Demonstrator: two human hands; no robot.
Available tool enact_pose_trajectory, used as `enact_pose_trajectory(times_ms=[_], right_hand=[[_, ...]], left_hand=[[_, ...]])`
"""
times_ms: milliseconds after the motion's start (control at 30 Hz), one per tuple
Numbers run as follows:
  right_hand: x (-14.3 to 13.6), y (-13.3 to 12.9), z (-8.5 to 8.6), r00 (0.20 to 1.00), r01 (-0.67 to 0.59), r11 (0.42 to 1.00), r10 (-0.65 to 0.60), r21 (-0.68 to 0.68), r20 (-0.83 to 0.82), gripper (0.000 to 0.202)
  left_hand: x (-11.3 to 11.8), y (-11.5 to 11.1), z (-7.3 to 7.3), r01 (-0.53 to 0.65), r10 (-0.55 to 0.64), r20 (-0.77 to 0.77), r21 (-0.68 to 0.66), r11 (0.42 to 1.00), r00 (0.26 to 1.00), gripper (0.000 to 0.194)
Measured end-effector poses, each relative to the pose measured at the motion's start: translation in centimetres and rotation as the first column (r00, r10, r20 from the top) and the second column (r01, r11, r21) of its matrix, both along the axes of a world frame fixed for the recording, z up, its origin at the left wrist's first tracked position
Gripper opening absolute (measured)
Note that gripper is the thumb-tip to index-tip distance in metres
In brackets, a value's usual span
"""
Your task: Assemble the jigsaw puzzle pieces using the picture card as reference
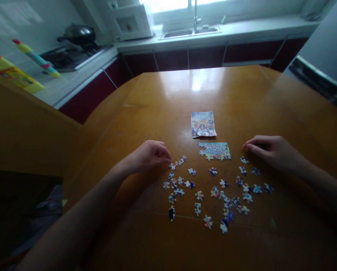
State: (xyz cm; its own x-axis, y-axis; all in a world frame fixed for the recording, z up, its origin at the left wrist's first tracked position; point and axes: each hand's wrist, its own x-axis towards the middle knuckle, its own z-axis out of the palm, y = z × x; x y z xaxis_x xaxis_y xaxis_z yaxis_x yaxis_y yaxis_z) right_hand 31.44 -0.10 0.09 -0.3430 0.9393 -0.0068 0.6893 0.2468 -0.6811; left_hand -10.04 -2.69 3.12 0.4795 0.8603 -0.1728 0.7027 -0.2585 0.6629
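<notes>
My left hand (150, 155) rests at the left of the scattered pieces with its fingers curled. Its fingertips are right beside a jigsaw piece (172, 166); whether they touch it or hold anything is hidden. My right hand (274, 151) lies on the right, thumb and forefinger tips brought together, and no piece shows between them. Between the hands is a joined strip of jigsaw puzzle (216, 151), light blue on top, with a jagged left and lower edge. Behind it lies a creased picture sheet (203, 124). Several loose pieces, such as a dark one (172, 213), spread nearer me.
Everything lies on a wooden table (163, 98). Beyond it runs a counter with a sink (176, 34), a white microwave (131, 22) and a dark pan (79, 34) on a stove. Yellow bottles (13, 73) stand at the left.
</notes>
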Motion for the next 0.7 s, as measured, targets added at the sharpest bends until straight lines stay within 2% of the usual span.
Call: enact_pose_trajectory(times_ms=[333,533,700], right_hand=[[0.2,0.2,-0.4,1.0,-0.006,1.0,0.006,0.008,0.014,0.03],[0.2,0.2,-0.4,1.0,-0.006,1.0,0.006,0.026,0.0,0.03],[0.2,0.2,-0.4,1.0,-0.005,1.0,0.005,0.018,0.005,0.031]], left_hand=[[1.1,-0.4,-1.0,-0.016,0.016,-0.017,0.032,0.999,1.0,0.014],[1.4,-0.4,-1.7,-0.051,0.05,0.023,0.033,0.998,0.998,0.014],[1.5,-0.4,-1.5,-0.058,0.058,-0.003,0.043,0.997,0.998,0.011]])
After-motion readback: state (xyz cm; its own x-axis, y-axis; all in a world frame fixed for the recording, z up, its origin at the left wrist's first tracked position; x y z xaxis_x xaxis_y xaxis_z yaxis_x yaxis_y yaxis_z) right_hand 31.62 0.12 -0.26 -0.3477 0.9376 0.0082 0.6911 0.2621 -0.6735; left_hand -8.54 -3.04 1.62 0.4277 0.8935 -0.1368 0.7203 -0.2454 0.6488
